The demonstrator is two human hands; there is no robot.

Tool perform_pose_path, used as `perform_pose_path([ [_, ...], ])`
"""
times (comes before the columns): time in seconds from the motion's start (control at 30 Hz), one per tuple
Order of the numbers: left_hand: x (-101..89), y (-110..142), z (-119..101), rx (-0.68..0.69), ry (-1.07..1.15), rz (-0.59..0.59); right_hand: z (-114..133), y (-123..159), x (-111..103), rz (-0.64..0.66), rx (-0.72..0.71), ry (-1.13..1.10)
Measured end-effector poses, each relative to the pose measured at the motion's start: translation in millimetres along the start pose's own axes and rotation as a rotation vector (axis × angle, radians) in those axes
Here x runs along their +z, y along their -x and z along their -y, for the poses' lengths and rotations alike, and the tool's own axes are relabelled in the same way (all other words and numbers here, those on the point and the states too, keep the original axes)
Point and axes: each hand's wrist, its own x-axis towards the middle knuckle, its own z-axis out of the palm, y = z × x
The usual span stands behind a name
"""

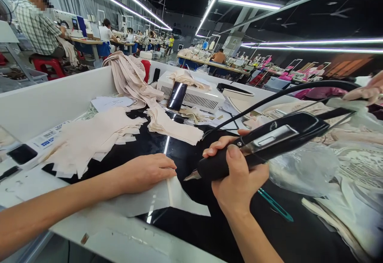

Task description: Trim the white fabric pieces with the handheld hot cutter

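Note:
My right hand [239, 175] is closed around a black corded handheld tool [263, 139] with a silver panel on its side. Its pointed metal tip faces left, just above the black glossy work surface [185, 163] and to the right of my left hand. My left hand [149, 171] lies palm down with its fingers extended, on a pale cloth piece [149, 201] near the table's front edge. A narrow cream strip [170, 191] runs down this piece from under my fingertips. What lies beneath the palm is hidden.
Pale pink cut pieces [95, 133] are stacked at left, with another stack [173, 125] ahead. Behind stands a white vented box [200, 99]. Teal tweezers [277, 205], a plastic bag [302, 167] and lace lie right. Another person's hand [366, 89] is at the far right.

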Motion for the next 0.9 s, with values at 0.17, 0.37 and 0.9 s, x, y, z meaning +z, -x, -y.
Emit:
perform_pose_path([
  [0.17,-3.7,-8.1,-12.5,-0.004,0.044,0.073,1.9,2.9,-5.7,0.001,-0.009,-0.011],
  [0.37,0.8,-0.7,-18.5,-0.015,0.065,0.052,1.6,7.9,-5.2,0.031,0.024,-0.031],
  [0.9,1.0,8.3,-20.5,-0.036,0.112,0.034,-2.5,15.5,2.6,0.069,0.026,-0.038],
])
